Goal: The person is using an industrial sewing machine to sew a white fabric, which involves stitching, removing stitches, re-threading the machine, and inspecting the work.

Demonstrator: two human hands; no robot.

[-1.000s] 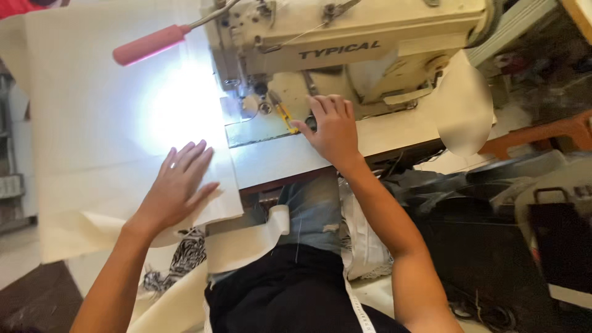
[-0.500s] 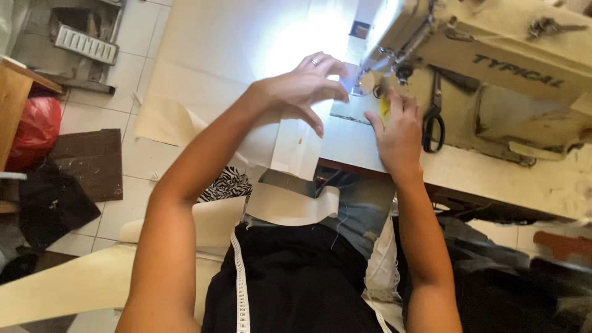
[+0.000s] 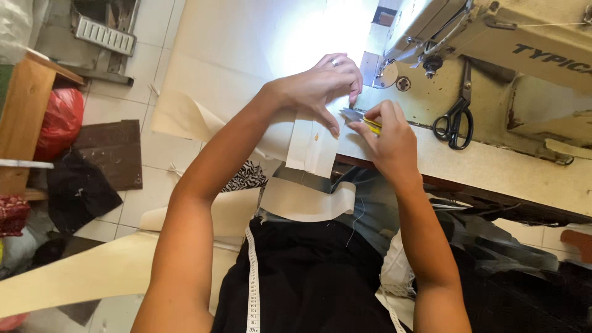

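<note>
Cream fabric (image 3: 320, 145) drapes over the counter (image 3: 493, 166) edge at centre frame, pinned flat by the left hand (image 3: 320, 86), fingers spread and pressing so the cloth can't slide. The right hand (image 3: 385, 132), just beside it, is closed around small yellow-handled snips (image 3: 361, 119), tips aimed at the fabric edge. Black scissors (image 3: 453, 120) rest against the sewing machine (image 3: 493, 37), upper right.

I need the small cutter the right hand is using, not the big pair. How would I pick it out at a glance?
Start at the cream sewing machine on the pale worktable. In front of its needle end, the right hand pinches a small yellow-handled thread snip, its short silver blades pointing towards the left hand. The black-handled scissors lie untouched against the machine, much larger.
</note>
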